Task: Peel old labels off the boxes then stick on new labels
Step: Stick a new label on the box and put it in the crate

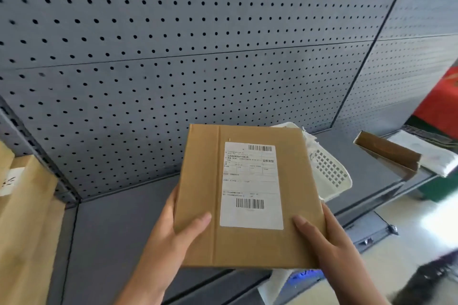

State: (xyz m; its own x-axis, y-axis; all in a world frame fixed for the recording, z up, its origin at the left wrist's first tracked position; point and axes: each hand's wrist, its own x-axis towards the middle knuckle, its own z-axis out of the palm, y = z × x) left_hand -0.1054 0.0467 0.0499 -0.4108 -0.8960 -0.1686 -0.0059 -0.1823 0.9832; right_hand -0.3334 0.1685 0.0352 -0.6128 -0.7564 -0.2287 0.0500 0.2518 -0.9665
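Observation:
A flat brown cardboard box [200, 181] is held up above the grey shelf, its top face toward me. A white shipping label [250, 186] with two barcodes is stuck flat on that face. My left hand [171, 238] grips the box's lower left edge, thumb lying on top. My right hand [324, 238] grips the lower right corner, thumb on top near the label's bottom edge. The fingers of both hands are hidden under the box.
A grey shelf [119, 230] backed by a perforated panel [173, 44]. A white mesh basket [329, 171] lies behind the box. More brown boxes [22, 218] stand at the left. An open cardboard tray [389, 153] and white papers [431, 156] lie at the right.

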